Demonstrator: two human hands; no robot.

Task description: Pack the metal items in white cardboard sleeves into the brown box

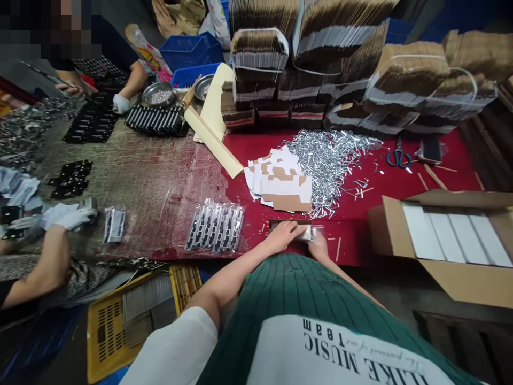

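Two bare hands meet at the near edge of the red table [352, 246], with a small clear-wrapped piece [307, 233] between them. The piece lies just right of the left hand [284, 235] and left of the right hand [318, 245]; both touch it, so neither is plainly nearer. Its long axis seems to run left to right, roughly along the table's near edge. The left hand is palm down, its fingers bent and close together, reaching right onto the wrapping; whether they grip or merely press, I cannot tell. The right hand pinches the piece near its right end, with loose clear film showing around the fingers.

A narrow brown box [274, 223], seemingly open, shows just beyond the left hand, lying the same way. The left hand covers much of it, so its depth and contents stay unseen, and whether the piece rests in it or above it is unclear. The fingertips blur into the shiny film, the right hand's underside is hidden, and the piece itself is too small to make out. Flattened white cartons [286, 187] lie on the far side, beside loose metal pieces [328, 166].
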